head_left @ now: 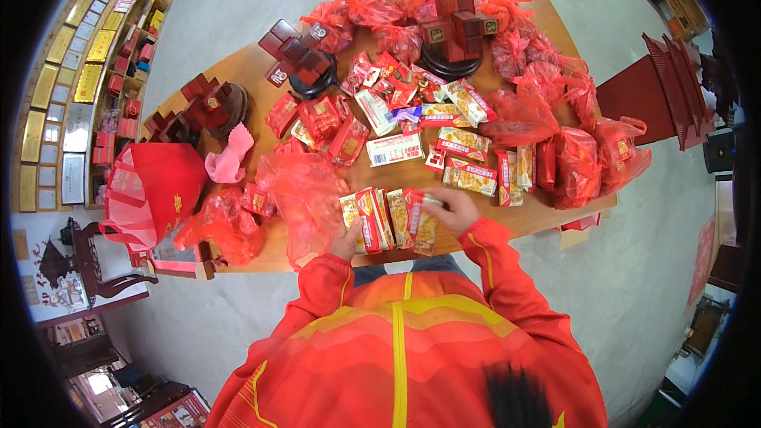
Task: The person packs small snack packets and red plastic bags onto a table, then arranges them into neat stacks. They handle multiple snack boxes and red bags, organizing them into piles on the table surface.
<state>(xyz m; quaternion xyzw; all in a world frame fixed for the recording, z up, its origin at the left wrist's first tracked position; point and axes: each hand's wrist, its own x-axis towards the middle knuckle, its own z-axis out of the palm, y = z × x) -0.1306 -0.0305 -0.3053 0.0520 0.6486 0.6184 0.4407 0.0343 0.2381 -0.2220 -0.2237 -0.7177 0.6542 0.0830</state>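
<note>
A row of snack packets [388,222], white, red and yellow, stands on edge at the near side of the wooden table. My right hand [456,210] grips the packet [426,236] at the row's right end. At the left end is my left hand [346,241], its thumb against the packets. A thin red plastic bag [295,198] spreads loosely over and beside that hand, which seems to hold it; most of the left fingers are blurred behind the film. Just beyond the row lie a white-backed packet [395,150] and more packets [469,177].
Several filled red bags [575,166] line the table's far and right sides. Dark wooden block ornaments [456,32] stand at the back and left. A red gift bag [158,182] and a pink cloth [230,154] are at left. Assorted red sweets [388,79] lie mid-table.
</note>
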